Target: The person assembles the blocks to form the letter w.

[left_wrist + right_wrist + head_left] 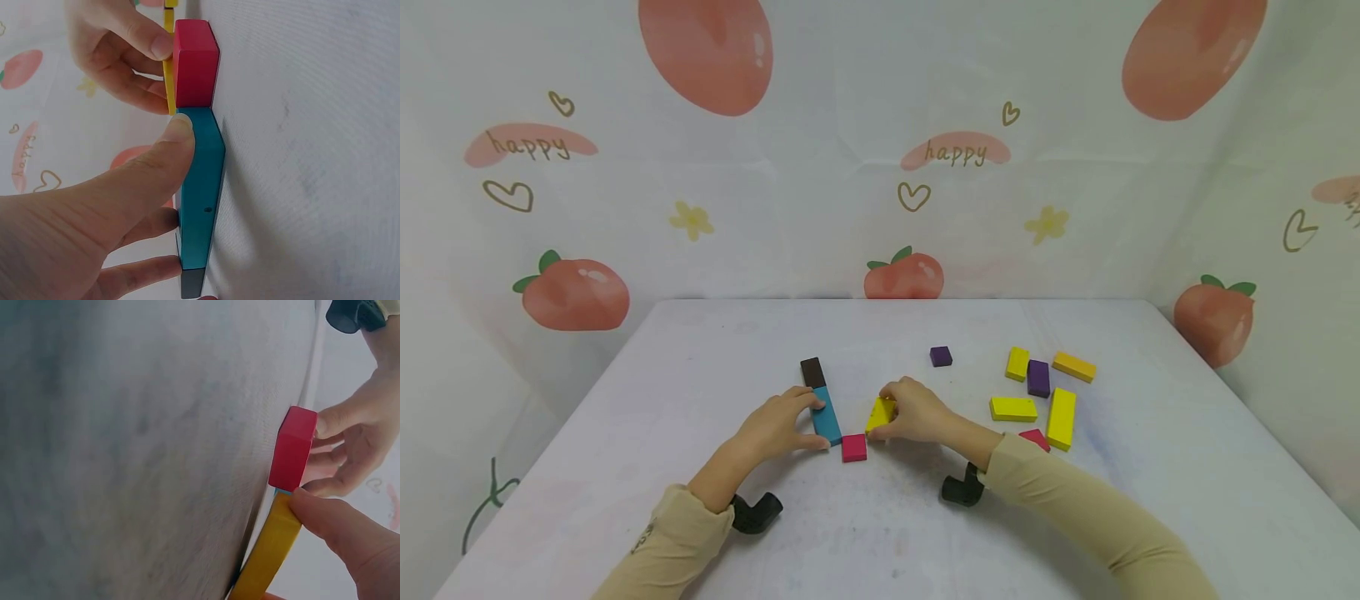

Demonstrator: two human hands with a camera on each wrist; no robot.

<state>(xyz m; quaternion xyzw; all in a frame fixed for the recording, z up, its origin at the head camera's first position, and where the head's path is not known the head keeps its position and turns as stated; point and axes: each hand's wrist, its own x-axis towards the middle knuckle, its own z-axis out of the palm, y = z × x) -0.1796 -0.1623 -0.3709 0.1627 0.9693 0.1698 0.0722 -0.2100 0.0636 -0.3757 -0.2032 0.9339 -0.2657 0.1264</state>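
My left hand (780, 422) rests at a blue block (826, 415), thumb at its near end and fingertips along its upper side. A black block (812, 372) continues from the blue block's far end. At the near end, a red block (197, 65) touches the blue block's corner. Between thumb and fingers, my right hand (919, 412) pinches a yellow block (267, 550) just right of the red one. That yellow block stands at an angle, its near end close by the red block's corner. The right fingers partly cover it in the head view.
On the right lie several loose yellow blocks (1013, 409), a purple block (1038, 378), an orange-yellow block (1074, 367) and a red block (1036, 439) partly behind the right forearm. A small purple block (941, 357) lies farther back. Black wrist cameras (757, 513) hang low beside both wrists.
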